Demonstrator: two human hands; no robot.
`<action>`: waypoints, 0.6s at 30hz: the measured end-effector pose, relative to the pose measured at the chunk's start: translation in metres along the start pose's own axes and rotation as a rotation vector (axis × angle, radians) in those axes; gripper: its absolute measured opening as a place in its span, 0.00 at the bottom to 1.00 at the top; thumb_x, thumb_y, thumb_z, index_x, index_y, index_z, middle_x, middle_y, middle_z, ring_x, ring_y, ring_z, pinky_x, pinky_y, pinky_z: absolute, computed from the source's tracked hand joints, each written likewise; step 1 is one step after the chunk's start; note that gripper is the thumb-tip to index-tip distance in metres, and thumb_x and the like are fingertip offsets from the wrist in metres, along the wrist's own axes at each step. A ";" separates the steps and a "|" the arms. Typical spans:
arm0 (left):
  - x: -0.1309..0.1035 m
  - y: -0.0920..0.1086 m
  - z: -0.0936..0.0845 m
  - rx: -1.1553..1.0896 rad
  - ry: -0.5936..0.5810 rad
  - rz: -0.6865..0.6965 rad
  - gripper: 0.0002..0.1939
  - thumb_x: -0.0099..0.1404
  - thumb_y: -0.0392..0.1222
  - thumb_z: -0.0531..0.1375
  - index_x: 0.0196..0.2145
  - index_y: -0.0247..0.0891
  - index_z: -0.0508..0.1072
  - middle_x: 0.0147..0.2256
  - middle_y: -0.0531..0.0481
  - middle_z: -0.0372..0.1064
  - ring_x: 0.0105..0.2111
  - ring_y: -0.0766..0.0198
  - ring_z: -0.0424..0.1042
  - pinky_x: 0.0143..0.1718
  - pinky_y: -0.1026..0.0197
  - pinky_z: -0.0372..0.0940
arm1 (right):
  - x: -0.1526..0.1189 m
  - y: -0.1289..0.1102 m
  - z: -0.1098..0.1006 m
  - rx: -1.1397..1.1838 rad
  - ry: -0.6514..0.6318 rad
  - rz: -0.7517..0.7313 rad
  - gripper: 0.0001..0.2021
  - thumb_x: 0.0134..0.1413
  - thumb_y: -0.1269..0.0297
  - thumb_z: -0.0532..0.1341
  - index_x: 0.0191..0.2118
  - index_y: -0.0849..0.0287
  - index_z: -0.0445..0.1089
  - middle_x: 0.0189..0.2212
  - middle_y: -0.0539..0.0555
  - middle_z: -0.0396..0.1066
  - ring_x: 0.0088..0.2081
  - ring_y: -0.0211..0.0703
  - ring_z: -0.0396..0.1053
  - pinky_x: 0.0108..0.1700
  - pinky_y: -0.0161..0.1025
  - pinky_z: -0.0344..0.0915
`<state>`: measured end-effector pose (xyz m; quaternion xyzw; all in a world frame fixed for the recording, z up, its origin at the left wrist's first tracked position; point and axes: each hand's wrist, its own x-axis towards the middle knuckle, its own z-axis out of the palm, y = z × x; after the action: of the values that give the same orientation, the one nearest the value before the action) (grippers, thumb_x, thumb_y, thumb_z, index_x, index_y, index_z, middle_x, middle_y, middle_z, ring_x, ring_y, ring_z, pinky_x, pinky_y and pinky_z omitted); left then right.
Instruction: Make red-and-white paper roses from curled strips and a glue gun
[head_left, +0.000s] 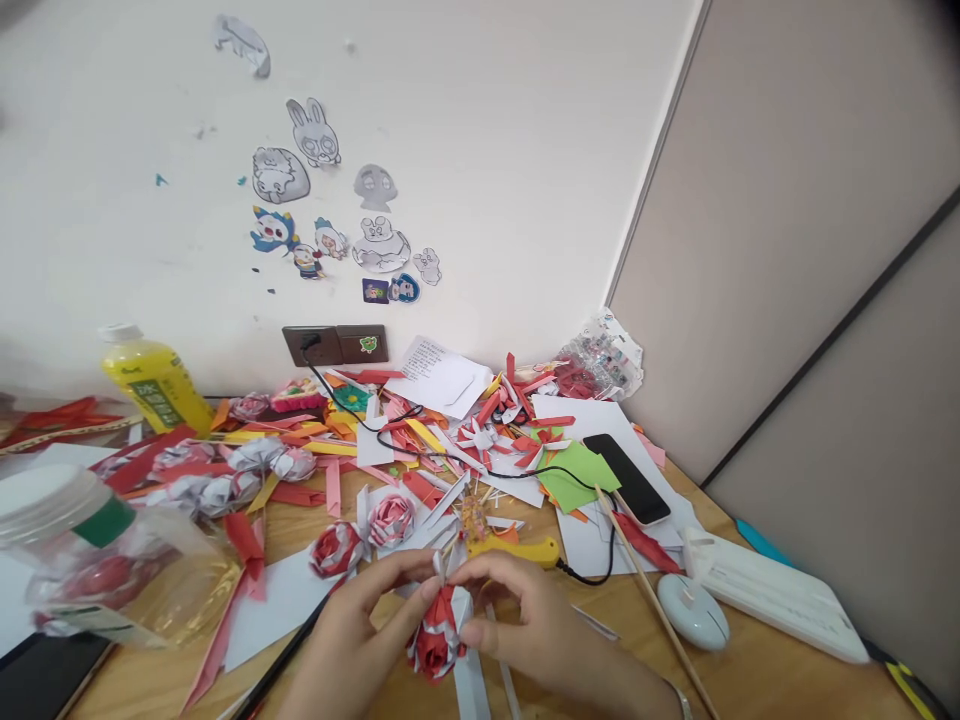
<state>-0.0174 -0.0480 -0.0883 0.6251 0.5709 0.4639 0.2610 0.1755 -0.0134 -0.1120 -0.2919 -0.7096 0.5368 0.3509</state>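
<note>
A red and white paper rose [441,632] is held between both hands near the front edge of the view, its bloom facing down toward me. My left hand [367,625] pinches its upper end from the left with thumb and index finger. From the right, my right hand [525,615] grips the same rose, fingertips on its top and side. Just beyond the fingers lies a yellow glue gun [517,551] with a black cord. Two more paper roses, one red and white [335,550] and one pinkish [391,520], rest left of the glue gun.
Folded paper strips [420,440] cover the back of the wooden table. A clear plastic jar [112,560] and a yellow bottle [157,385] stand left. Right are a phone [627,480], a wooden stick [656,600], a mouse [691,611] and a white device [780,597].
</note>
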 end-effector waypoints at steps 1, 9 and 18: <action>0.001 0.002 0.000 0.028 0.010 -0.006 0.08 0.54 0.46 0.62 0.30 0.41 0.78 0.29 0.49 0.80 0.30 0.57 0.79 0.34 0.60 0.74 | 0.000 -0.001 0.000 -0.019 -0.005 -0.015 0.19 0.50 0.52 0.65 0.47 0.54 0.71 0.43 0.54 0.72 0.42 0.45 0.69 0.45 0.41 0.65; -0.007 0.006 0.008 0.178 -0.094 0.270 0.06 0.61 0.39 0.58 0.31 0.43 0.75 0.28 0.53 0.76 0.28 0.65 0.75 0.30 0.67 0.70 | 0.004 0.003 0.006 0.023 0.039 0.016 0.09 0.54 0.58 0.63 0.37 0.59 0.72 0.34 0.53 0.73 0.36 0.42 0.71 0.39 0.37 0.65; -0.013 -0.008 0.012 0.280 -0.154 0.275 0.06 0.63 0.37 0.56 0.33 0.43 0.73 0.29 0.53 0.76 0.29 0.65 0.75 0.31 0.67 0.68 | 0.004 0.009 0.012 0.007 0.069 0.110 0.09 0.46 0.66 0.67 0.36 0.57 0.70 0.30 0.49 0.72 0.34 0.41 0.69 0.36 0.36 0.63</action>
<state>-0.0094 -0.0564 -0.1046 0.7607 0.5177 0.3623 0.1488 0.1638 -0.0143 -0.1219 -0.3474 -0.6780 0.5475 0.3461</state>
